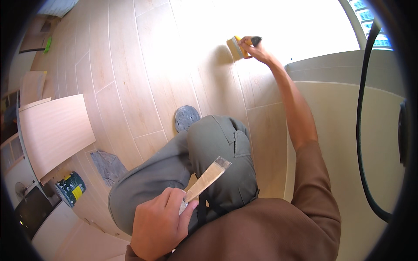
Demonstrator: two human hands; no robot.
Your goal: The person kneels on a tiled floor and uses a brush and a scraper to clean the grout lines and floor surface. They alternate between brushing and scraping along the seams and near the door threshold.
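Wood-look plank flooring (pixel 122 78), bleached by glare near the window (pixel 365 17), spread before the worker I watched remotely, whose right hand (pixel 254 48) was clamped on a wide brush (pixel 235 48) over the planks; whether its bristles touched, I could not tell. The left hand (pixel 159 219) gripped a flat, tan scraper-like tool (pixel 204 180) above grey-green trousers (pixel 217 141). A pale wall (pixel 344 139) rose at right; at left, I saw a crumpled grey sheet (pixel 108 167), a dark green bucket (pixel 69 188) and a light wooden board (pixel 56 130).
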